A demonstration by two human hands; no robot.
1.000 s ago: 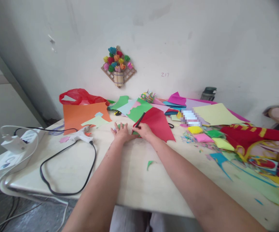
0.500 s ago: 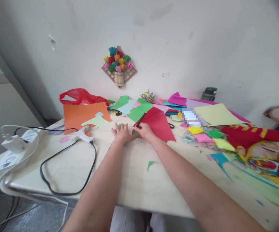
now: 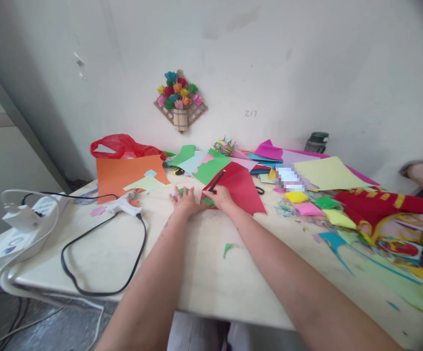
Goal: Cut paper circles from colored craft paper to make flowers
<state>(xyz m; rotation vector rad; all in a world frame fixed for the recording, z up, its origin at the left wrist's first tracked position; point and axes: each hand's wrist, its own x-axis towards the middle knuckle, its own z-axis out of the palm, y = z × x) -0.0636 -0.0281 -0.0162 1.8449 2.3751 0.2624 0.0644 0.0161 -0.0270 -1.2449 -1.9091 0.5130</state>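
My left hand [image 3: 185, 200] lies flat, fingers spread, pressing a small green paper piece [image 3: 206, 201] onto the table [image 3: 204, 273]. Right beside it, my right hand [image 3: 223, 197] grips a dark pen [image 3: 216, 180], its tip down at the green piece and its shaft slanting up to the right. A red paper sheet [image 3: 240, 187] lies just behind my right hand.
A white glue gun [image 3: 125, 205] with a black cord [image 3: 87, 253] lies at left, near a white power strip [image 3: 31, 219]. An orange sheet [image 3: 127, 173], a red plastic bag [image 3: 121, 145] and several coloured papers and scraps cover the back and right. A green scrap [image 3: 229, 248] lies between my forearms.
The pen in my right hand has tilted slightly, its upper end shifting a little to the right. My left hand stays pressed in place.
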